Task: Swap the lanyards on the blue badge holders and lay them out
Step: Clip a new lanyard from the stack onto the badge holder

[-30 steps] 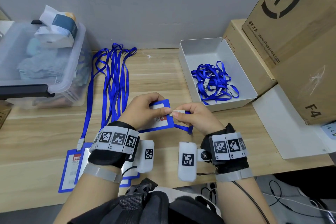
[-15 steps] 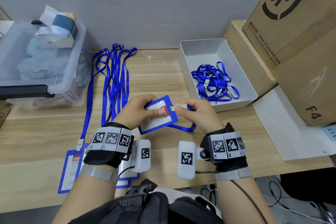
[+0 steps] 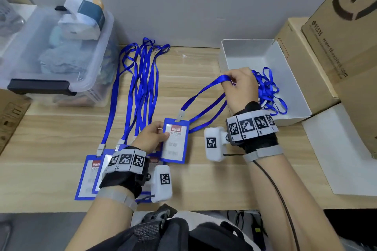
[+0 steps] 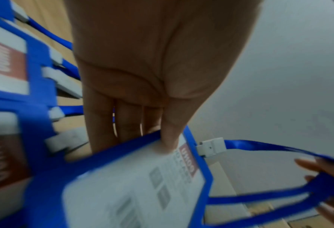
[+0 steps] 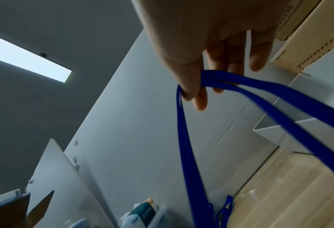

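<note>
My left hand (image 3: 153,136) pinches the left edge of a blue badge holder (image 3: 175,141) with a white UHOO card, just above the wooden table (image 3: 204,179); the thumb (image 4: 169,138) presses on its face. A white clip (image 3: 179,116) joins its top to a blue lanyard (image 3: 204,96). My right hand (image 3: 240,85) holds that lanyard's loop end up and to the right, the strap bent over the fingers (image 5: 199,95). Several other badge holders (image 3: 89,177) lie in a row at the lower left, their lanyards (image 3: 142,79) stretched towards the wall.
A white open box (image 3: 285,63) at the right holds a tangle of loose blue lanyards (image 3: 269,91). Large cardboard boxes (image 3: 346,47) stand further right. A clear plastic bin (image 3: 51,57) sits at the back left. A white sheet (image 3: 338,149) lies at the right front.
The right hand left the clip and slid out along the lanyard up to the right, pulling it straight. The left hand lowered the badge holder towards the table, turned upright beside the row.
</note>
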### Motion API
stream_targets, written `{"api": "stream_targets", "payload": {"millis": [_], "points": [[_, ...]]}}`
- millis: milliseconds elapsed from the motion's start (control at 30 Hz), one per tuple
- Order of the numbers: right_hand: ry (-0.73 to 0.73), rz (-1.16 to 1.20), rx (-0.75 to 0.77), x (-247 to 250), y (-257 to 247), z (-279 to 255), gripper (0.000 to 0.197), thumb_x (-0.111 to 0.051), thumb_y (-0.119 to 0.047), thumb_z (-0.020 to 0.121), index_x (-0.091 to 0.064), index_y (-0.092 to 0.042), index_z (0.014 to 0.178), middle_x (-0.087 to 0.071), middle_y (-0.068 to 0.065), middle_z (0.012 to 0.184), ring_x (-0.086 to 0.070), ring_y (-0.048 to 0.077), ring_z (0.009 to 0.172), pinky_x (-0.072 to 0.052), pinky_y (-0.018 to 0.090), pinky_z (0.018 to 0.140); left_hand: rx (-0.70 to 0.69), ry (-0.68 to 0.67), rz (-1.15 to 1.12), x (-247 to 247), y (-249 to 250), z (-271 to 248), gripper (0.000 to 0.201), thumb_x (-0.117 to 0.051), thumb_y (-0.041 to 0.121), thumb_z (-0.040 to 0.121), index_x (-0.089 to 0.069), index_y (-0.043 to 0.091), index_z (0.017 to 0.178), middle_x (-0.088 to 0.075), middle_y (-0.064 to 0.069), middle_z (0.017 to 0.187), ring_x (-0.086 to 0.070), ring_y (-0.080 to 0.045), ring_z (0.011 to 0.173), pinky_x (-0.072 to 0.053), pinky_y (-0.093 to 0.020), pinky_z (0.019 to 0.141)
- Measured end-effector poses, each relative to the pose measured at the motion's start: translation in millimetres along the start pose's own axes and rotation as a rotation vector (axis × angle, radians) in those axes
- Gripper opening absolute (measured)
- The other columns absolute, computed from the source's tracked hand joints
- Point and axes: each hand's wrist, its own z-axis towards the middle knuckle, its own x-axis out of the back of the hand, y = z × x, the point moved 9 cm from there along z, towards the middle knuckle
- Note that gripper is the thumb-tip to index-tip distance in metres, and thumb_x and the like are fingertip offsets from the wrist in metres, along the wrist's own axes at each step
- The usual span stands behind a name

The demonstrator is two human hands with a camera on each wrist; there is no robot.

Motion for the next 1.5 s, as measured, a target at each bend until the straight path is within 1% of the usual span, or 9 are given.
{"api": "stream_targets", "payload": {"millis": [167, 367, 533, 633, 800, 933, 1133, 1333, 1500], "points": [[0.016, 0.095, -0.049, -2, -2, 3, 0.013, -0.058, -0.025, 0.087, -0.067, -0.024, 0.095, -0.047, 0.000, 0.084, -0.049, 0.017, 0.078, -0.042, 0.029, 0.073, 0.169, -0.003, 0.079, -6, -40, -2, 0.021, -0.063, 0.000, 0.082, -0.044, 0.009, 0.080, -0.064, -0.017, 0.104, -0.063, -0.032, 0.099, -0.054, -0.047, 0.084], [-0.042, 0.527, -0.207, -15, 3, -5, 0.010, -0.053, -0.022, 0.091, -0.063, -0.022, 0.091, -0.056, 0.016, 0.065, -0.044, 0.008, 0.039, -0.035, 0.021, 0.037, 0.191, 0.021, 0.240, 0, -54, -5, 0.019, -0.074, 0.005, 0.073, -0.057, 0.003, 0.081, -0.070, -0.011, 0.097, -0.067, -0.023, 0.091, -0.055, -0.045, 0.085], [-0.039, 0.606, -0.064, -14, -15, -7, 0.016, -0.053, -0.009, 0.089, -0.062, -0.018, 0.098, -0.065, 0.002, 0.088, -0.064, 0.011, 0.076, -0.054, 0.026, 0.062, 0.167, 0.023, 0.408, 0, -48, -11, 0.017, -0.076, 0.008, 0.072, -0.059, 0.010, 0.075, -0.067, -0.003, 0.088, -0.064, -0.014, 0.081, -0.055, -0.028, 0.072], [-0.129, 0.775, 0.022, -16, -32, -8, 0.044, -0.046, 0.018, 0.081, -0.055, -0.008, 0.115, -0.061, 0.002, 0.095, -0.060, 0.021, 0.090, -0.053, 0.019, 0.069, 0.173, -0.002, 0.516, 0, -46, -16, 0.024, -0.080, 0.012, 0.067, -0.058, 0.013, 0.076, -0.065, 0.001, 0.081, -0.061, -0.010, 0.073, -0.051, -0.023, 0.063], [-0.346, 0.692, 0.087, -29, -57, -13, 0.062, -0.039, 0.024, 0.074, -0.051, -0.015, 0.121, -0.058, 0.005, 0.112, -0.065, 0.005, 0.079, -0.047, 0.013, 0.072, 0.168, 0.082, 0.761, 19, -20, -28, 0.036, -0.084, 0.028, 0.062, -0.057, 0.023, 0.085, -0.056, 0.007, 0.081, -0.054, -0.010, 0.076, -0.043, -0.024, 0.066], [-0.486, 0.634, 0.110, -43, -71, -20, 0.057, -0.041, 0.021, 0.077, -0.051, -0.009, 0.125, -0.056, 0.003, 0.117, -0.062, 0.014, 0.090, -0.051, 0.016, 0.081, -0.133, 0.151, 0.434, 32, 43, -27, 0.033, -0.080, 0.019, 0.067, -0.058, 0.023, 0.092, -0.056, 0.005, 0.082, -0.052, -0.011, 0.073, -0.042, -0.019, 0.063], [-0.554, 0.581, 0.206, -53, -93, -13, 0.043, -0.052, 0.001, 0.086, -0.051, -0.014, 0.127, -0.056, -0.007, 0.114, -0.054, 0.028, 0.114, -0.041, 0.037, 0.104, -0.469, -0.075, -0.005, 10, 145, -16, 0.037, -0.057, 0.007, 0.087, -0.049, 0.010, 0.123, -0.060, -0.001, 0.112, -0.058, 0.000, 0.098, -0.049, -0.012, 0.079], [-0.603, 0.598, 0.179, -66, -100, 20, 0.038, -0.049, -0.002, 0.091, -0.050, -0.011, 0.128, -0.056, 0.002, 0.125, -0.056, 0.016, 0.099, -0.047, 0.024, 0.089, -0.522, -0.083, 0.198, 12, 174, 15, 0.012, -0.056, 0.016, 0.090, -0.058, 0.020, 0.101, -0.063, 0.015, 0.070, -0.057, 0.006, 0.067, -0.044, -0.020, 0.066], [-0.603, 0.618, 0.108, -94, -92, 63, 0.043, -0.050, 0.002, 0.088, -0.047, -0.008, 0.130, -0.053, 0.000, 0.121, -0.048, 0.007, 0.107, -0.043, 0.006, 0.083, -0.458, -0.084, 0.285, 21, 168, 54, 0.010, -0.055, 0.017, 0.090, -0.061, 0.025, 0.091, -0.064, 0.007, 0.080, -0.060, -0.002, 0.073, -0.048, -0.016, 0.063]]}}
